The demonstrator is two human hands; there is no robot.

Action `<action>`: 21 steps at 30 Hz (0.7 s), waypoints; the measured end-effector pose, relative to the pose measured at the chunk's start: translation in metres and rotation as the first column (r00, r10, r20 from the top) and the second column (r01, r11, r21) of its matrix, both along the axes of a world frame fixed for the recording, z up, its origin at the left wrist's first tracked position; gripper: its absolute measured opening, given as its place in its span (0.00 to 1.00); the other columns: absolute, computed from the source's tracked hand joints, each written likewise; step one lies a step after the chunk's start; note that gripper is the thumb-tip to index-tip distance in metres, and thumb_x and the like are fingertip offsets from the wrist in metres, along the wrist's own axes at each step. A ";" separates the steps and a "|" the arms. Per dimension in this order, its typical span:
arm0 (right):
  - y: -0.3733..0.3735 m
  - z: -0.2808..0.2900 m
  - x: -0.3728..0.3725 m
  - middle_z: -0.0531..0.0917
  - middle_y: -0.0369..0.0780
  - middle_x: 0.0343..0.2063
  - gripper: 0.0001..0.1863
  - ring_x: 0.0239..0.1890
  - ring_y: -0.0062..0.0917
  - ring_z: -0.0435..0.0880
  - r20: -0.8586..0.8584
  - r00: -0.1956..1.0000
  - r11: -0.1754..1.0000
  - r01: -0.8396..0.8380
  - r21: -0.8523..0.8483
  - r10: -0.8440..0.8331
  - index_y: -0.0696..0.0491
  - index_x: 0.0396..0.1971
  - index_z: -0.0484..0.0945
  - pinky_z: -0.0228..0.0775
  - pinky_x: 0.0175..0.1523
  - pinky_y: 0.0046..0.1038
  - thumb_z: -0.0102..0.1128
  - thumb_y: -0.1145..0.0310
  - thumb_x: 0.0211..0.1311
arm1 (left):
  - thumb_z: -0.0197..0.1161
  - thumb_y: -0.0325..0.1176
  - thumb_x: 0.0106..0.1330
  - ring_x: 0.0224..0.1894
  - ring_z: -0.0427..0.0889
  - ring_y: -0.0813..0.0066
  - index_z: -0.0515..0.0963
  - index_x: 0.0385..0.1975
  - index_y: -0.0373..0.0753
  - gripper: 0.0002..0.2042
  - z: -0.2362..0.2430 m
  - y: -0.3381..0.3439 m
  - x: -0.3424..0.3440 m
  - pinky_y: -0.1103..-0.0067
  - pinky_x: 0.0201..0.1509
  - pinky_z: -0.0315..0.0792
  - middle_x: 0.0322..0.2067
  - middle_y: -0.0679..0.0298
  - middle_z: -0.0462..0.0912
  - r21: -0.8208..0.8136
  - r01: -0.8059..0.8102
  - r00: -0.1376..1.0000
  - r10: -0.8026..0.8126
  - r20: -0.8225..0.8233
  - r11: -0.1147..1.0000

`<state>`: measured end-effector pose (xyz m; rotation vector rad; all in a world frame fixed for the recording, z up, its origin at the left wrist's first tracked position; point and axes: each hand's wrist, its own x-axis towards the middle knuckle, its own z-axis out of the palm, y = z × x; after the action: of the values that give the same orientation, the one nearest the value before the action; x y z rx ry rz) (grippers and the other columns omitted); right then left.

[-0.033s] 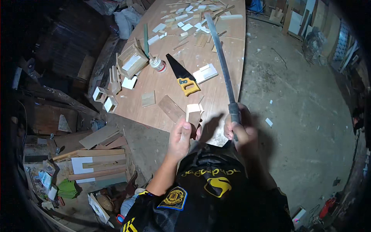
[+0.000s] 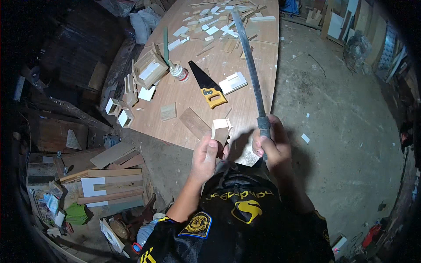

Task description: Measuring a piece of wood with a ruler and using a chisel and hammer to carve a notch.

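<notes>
In my right hand, fingers wrapped round a grey, taped-looking handle, is a long narrow metal blade. It points up and away over the table's right part, and its exact kind is unclear. My left hand grips a small wooden box piece with pale edges at the table's near edge; the fingers partly cover it. The blade and the box piece are apart. Just beyond my left hand lies a flat brown board. A yellow-handled handsaw rests farther up the table.
On the wooden table stand a glue bottle, an open wooden box and a stack of white pieces. Several offcuts cover the far end. Boards lie on the floor at left.
The blade and my right hand have shifted slightly left. My left hand and the box piece have barely moved.
</notes>
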<state>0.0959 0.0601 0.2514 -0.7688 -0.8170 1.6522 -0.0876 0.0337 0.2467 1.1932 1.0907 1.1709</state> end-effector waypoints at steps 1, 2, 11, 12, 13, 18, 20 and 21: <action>0.003 0.001 -0.003 0.68 0.33 0.21 0.16 0.23 0.13 0.65 -0.001 1.000 1.000 -0.003 -0.001 0.003 0.55 0.48 0.64 0.58 0.28 0.18 0.49 0.79 0.59 | 0.41 0.52 0.72 0.25 0.69 0.83 0.69 0.41 0.34 0.23 -0.003 -0.002 0.001 0.85 0.30 0.65 0.25 0.67 0.72 -0.001 -0.003 1.000 0.003 -0.001 1.000; 0.007 0.002 -0.006 0.68 0.32 0.21 0.15 0.23 0.13 0.66 0.225 0.972 0.990 0.037 0.136 -0.067 0.55 0.45 0.65 0.58 0.28 0.18 0.54 0.78 0.58 | 0.41 0.52 0.72 0.26 0.69 0.84 0.70 0.40 0.34 0.23 -0.008 -0.004 0.000 0.85 0.30 0.65 0.25 0.68 0.72 -0.004 -0.008 0.999 0.008 -0.048 1.000; 0.027 0.022 -0.028 0.80 0.38 0.28 0.15 0.24 0.11 0.72 0.549 0.835 0.990 -0.103 0.093 0.035 0.55 0.27 0.65 0.63 0.29 0.14 0.65 0.81 0.49 | 0.42 0.51 0.72 0.24 0.69 0.84 0.72 0.41 0.34 0.23 -0.009 -0.011 -0.016 0.84 0.28 0.65 0.25 0.70 0.73 -0.011 -0.087 0.990 0.085 -0.109 0.996; 0.028 0.017 -0.030 0.81 0.39 0.27 0.15 0.23 0.11 0.73 0.567 0.823 0.980 -0.131 0.148 0.024 0.55 0.25 0.64 0.63 0.27 0.15 0.65 0.80 0.49 | 0.43 0.51 0.72 0.24 0.69 0.84 0.72 0.42 0.34 0.23 -0.006 -0.011 -0.018 0.84 0.28 0.65 0.25 0.70 0.74 -0.020 -0.108 0.985 0.104 -0.139 0.994; 0.030 0.014 -0.033 0.82 0.40 0.27 0.15 0.21 0.10 0.73 0.584 0.812 0.967 -0.155 0.205 0.007 0.54 0.24 0.64 0.63 0.26 0.15 0.65 0.80 0.49 | 0.43 0.50 0.72 0.24 0.70 0.84 0.72 0.43 0.34 0.23 -0.005 -0.010 -0.020 0.84 0.28 0.66 0.24 0.69 0.74 -0.026 -0.123 0.979 0.117 -0.169 0.992; 0.030 0.019 -0.047 0.80 0.37 0.24 0.14 0.21 0.09 0.71 0.604 0.796 0.975 -0.117 0.189 -0.022 0.55 0.24 0.65 0.60 0.25 0.15 0.65 0.80 0.49 | 0.44 0.48 0.72 0.25 0.71 0.83 0.72 0.44 0.33 0.21 -0.008 -0.013 -0.028 0.84 0.29 0.66 0.24 0.69 0.75 -0.020 -0.143 0.968 0.135 -0.211 0.990; 0.030 0.018 -0.050 0.78 0.34 0.21 0.12 0.19 0.08 0.68 0.553 0.832 0.975 -0.099 0.198 -0.028 0.55 0.24 0.67 0.58 0.23 0.14 0.65 0.79 0.49 | 0.44 0.48 0.72 0.25 0.71 0.83 0.72 0.45 0.33 0.21 -0.011 -0.012 -0.031 0.84 0.30 0.66 0.24 0.69 0.75 -0.018 -0.158 0.958 0.148 -0.244 0.987; 0.030 0.021 -0.050 0.74 0.31 0.19 0.10 0.19 0.08 0.66 0.581 0.813 0.971 -0.102 0.215 -0.043 0.56 0.25 0.70 0.55 0.23 0.15 0.65 0.78 0.50 | 0.44 0.48 0.72 0.25 0.71 0.83 0.72 0.44 0.33 0.21 -0.012 -0.011 -0.032 0.84 0.30 0.66 0.24 0.69 0.75 0.008 -0.147 0.952 0.143 -0.269 0.989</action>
<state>0.0459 0.0897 0.2728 -1.1174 -1.4391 1.3092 -0.1194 0.0231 0.2343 1.3074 1.4081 1.1328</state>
